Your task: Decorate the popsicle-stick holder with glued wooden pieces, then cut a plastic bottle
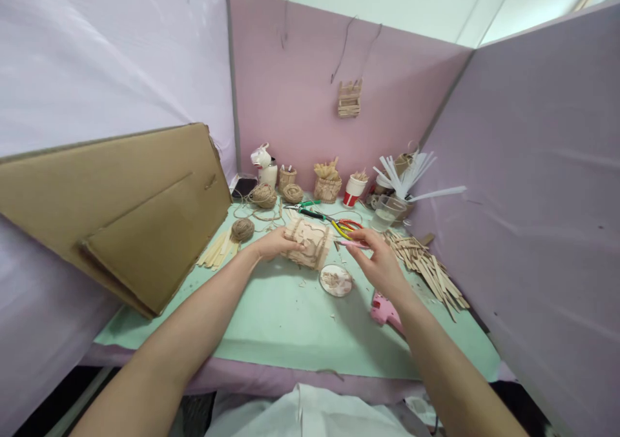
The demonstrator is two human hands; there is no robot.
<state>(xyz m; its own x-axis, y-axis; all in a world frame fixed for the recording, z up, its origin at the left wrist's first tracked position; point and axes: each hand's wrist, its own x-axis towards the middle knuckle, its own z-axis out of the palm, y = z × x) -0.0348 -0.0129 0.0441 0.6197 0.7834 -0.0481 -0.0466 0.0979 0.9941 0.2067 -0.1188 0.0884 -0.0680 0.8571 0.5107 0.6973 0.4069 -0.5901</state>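
My left hand (276,243) is closed on a small craft piece made of wooden sticks and twine (310,242), holding it above the green table top (271,314). My right hand (380,259) is just right of the piece, fingers pinched on a thin pink item (351,244) that I cannot name. A small round dish with wood scraps (336,280) lies just below the piece. A pink glue gun (385,311) lies under my right wrist.
A large folded cardboard sheet (121,204) leans at the left. Twine balls (242,229), loose sticks (217,250), pliers and scissors (334,221), cups and baskets line the back. A pile of wooden sticks (426,263) lies at the right. Pink partition walls enclose the table.
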